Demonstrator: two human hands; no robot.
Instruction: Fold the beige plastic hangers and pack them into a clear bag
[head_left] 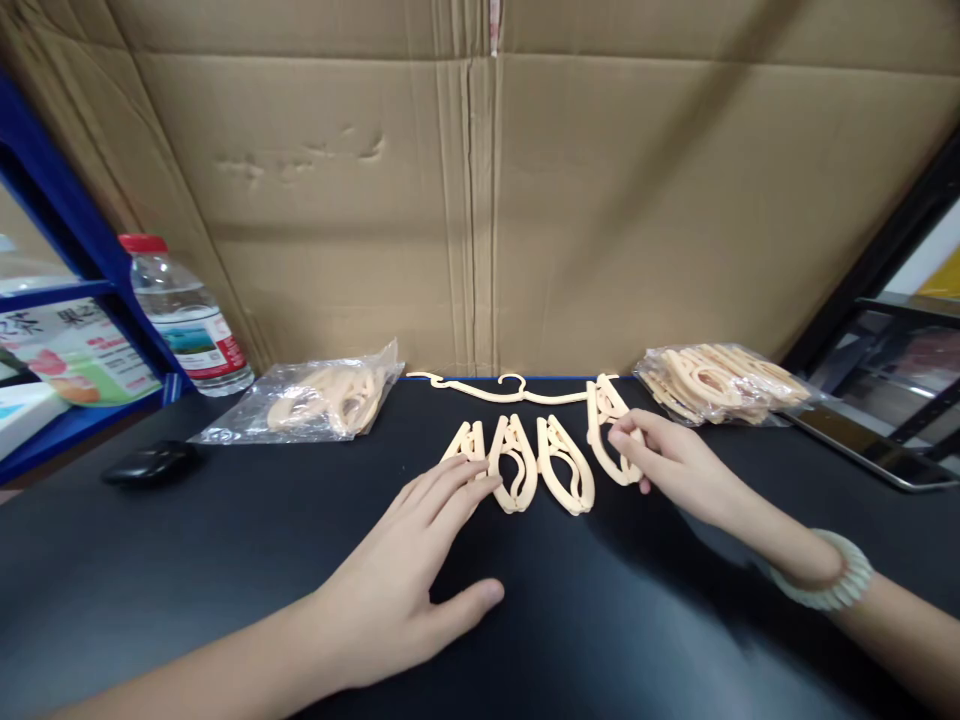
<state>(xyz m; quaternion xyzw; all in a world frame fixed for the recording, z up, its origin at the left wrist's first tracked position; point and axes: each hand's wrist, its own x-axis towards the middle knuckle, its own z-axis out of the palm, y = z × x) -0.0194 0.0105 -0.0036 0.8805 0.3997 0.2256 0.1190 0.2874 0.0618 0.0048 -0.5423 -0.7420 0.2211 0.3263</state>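
Observation:
Several cream plastic folding hangers are on the black table. My right hand (667, 462) pinches one folded hanger (606, 430) by its right side. To its left lie a folded hanger (566, 468) and another folded hanger (514, 468), both flat and side by side. A further folded hanger (466, 440) is partly hidden behind the fingers of my left hand (427, 560). That hand is open, fingers stretched forward and thumb apart, with its fingertips over or against the hangers; contact is hard to tell. Behind them an unfolded hanger (521, 395) lies spread, hook toward the back.
A clear bag of hangers (322, 395) lies at back left, another bag of hangers (720, 385) at back right beside a dark tablet-like device (874, 448). A black mouse (150, 462) and a water bottle (193, 330) stand left. A cardboard wall (337, 220) closes the back.

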